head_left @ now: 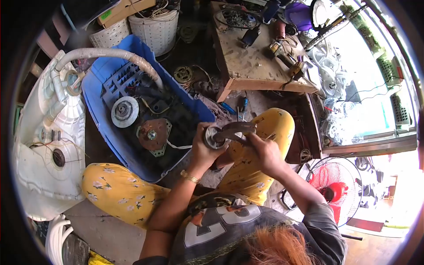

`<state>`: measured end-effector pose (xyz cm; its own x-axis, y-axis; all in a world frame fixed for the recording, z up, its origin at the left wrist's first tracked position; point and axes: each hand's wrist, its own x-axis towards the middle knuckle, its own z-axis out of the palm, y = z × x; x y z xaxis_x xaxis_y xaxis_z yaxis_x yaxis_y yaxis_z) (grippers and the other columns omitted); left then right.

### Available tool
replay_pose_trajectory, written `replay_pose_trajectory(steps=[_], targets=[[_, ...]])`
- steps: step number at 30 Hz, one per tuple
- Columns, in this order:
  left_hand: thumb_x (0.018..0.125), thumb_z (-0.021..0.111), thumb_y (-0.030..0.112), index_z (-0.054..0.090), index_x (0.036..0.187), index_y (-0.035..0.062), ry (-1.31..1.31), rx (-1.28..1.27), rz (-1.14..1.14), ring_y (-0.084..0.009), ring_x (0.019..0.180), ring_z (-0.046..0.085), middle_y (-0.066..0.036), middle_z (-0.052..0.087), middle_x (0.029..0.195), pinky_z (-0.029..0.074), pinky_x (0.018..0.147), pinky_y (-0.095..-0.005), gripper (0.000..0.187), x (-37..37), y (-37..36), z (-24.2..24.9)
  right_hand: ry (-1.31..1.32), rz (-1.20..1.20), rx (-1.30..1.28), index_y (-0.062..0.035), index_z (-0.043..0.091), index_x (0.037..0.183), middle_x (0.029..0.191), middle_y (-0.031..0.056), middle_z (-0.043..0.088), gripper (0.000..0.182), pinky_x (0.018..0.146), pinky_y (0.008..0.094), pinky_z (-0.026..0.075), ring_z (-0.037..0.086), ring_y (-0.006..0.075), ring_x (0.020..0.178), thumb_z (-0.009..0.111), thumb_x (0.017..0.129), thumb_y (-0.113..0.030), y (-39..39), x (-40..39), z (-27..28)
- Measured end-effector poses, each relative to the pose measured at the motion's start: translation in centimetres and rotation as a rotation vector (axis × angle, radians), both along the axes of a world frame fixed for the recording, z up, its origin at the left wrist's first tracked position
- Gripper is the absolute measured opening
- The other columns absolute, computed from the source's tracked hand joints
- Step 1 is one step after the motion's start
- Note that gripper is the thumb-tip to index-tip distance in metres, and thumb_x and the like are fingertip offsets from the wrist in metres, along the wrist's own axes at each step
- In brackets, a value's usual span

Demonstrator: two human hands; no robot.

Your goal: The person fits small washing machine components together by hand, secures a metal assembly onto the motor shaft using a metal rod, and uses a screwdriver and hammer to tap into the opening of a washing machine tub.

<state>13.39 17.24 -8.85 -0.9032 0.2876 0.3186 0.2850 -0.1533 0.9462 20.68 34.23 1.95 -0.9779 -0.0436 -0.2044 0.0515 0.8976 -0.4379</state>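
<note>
From the head view I sit on the floor with my knees in yellow flowered trousers (pixel 115 190) spread wide, and the work is up in my hands, between my knees and just off the near right corner of the overturned blue plastic washing-machine base (pixel 99 81). My left hand (pixel 204 143) is closed round a small round grey metal pulley-like part (pixel 214 137); the grip wraps its rim tightly, thumb over the top. My right hand (pixel 260 148) is shut on the handles of a dark metal plier-like tool (pixel 236 130), whose head lies across to the round part and touches it. I cannot tell exactly what the tool's tip bites on.

As I judge it, the job is midway. The round part is already out of the machine and free in my hand, so the removal seems done. What is left seems to be whatever the tool is working loose or tight on it. Inside the blue base the rusty triangular metal plate with a centre nut (pixel 153 136) and the pale grey round pulley wheel (pixel 124 111) sit in place, untouched. A white ribbed drain hose (pixel 101 54) arches over the base's far edge. The worn wooden counter (pixel 249 66) beyond my knees carries scattered tools, well apart from my hands.
</note>
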Motion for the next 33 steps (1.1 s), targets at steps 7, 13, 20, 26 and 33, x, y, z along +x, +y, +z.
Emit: replay_pose_trajectory(steps=[7, 13, 20, 26, 33], targets=[[0.066, 0.080, 0.010, 0.046, 0.110, 0.0043, 0.012, -0.045, 0.008, -0.0190, 0.093, 0.055, -0.009, 0.053, 0.100, 0.046, 0.084, -0.0315, 0.056, -0.8, -0.3, -0.1, 0.704, 0.012, -0.231, -0.0009, 0.054, 0.109, 0.082, 0.0129, 0.059, 0.023, 0.060, 0.0328, 0.047, 0.058, 0.0230, 0.072, 0.054, 0.088, -0.010, 0.7, 1.8, 3.6], [0.065, 0.081, 0.011, 0.048, 0.106, 0.0041, 0.003, -0.035, 0.063, -0.0204, 0.091, 0.057, -0.009, 0.056, 0.099, 0.047, 0.081, -0.0318, 0.053, 0.0, 0.0, -0.5, 0.351, 0.020, -0.093, -0.0047, 0.054, 0.111, 0.081, 0.0246, 0.057, 0.028, 0.065, 0.0396, 0.050, 0.061, 0.0373, 0.078, 0.061, 0.085, -0.013, 0.2, 0.3, 0.7], [0.064, 0.080, 0.005, 0.045, 0.112, 0.0042, -0.015, -0.070, -0.005, -0.0163, 0.095, 0.055, -0.007, 0.052, 0.100, 0.046, 0.085, -0.0294, 0.059, 0.5, -0.2, 0.5, 0.037, 0.076, 0.033, 0.0009, 0.050, 0.119, 0.077, 0.0123, 0.064, 0.033, 0.063, 0.0344, 0.051, 0.064, 0.0252, 0.064, 0.055, 0.089, -0.013, 0.2, 0.8, -2.8], [0.065, 0.081, 0.008, 0.045, 0.112, 0.0048, -0.165, 0.067, -0.029, -0.0166, 0.091, 0.056, -0.007, 0.055, 0.097, 0.046, 0.083, -0.0297, 0.059, 0.0, 0.2, -1.8, 0.469, -0.029, -0.314, -0.0038, 0.056, 0.112, 0.077, 0.0130, 0.066, 0.027, 0.061, 0.0376, 0.052, 0.068, 0.0297, 0.070, 0.059, 0.086, -0.011, -0.4, 0.9, 1.3], [0.068, 0.082, 0.009, 0.040, 0.120, 0.0058, -0.146, -0.021, -0.061, -0.0144, 0.100, 0.050, -0.005, 0.048, 0.108, 0.043, 0.090, -0.0290, 0.067, -0.3, -0.5, -2.5, 0.380, -0.247, -0.381, -0.0026, 0.054, 0.109, 0.077, 0.0149, 0.063, 0.024, 0.062, 0.0335, 0.049, 0.064, 0.0225, 0.068, 0.058, 0.087, -0.010, 3.4, 2.0, 0.3]])
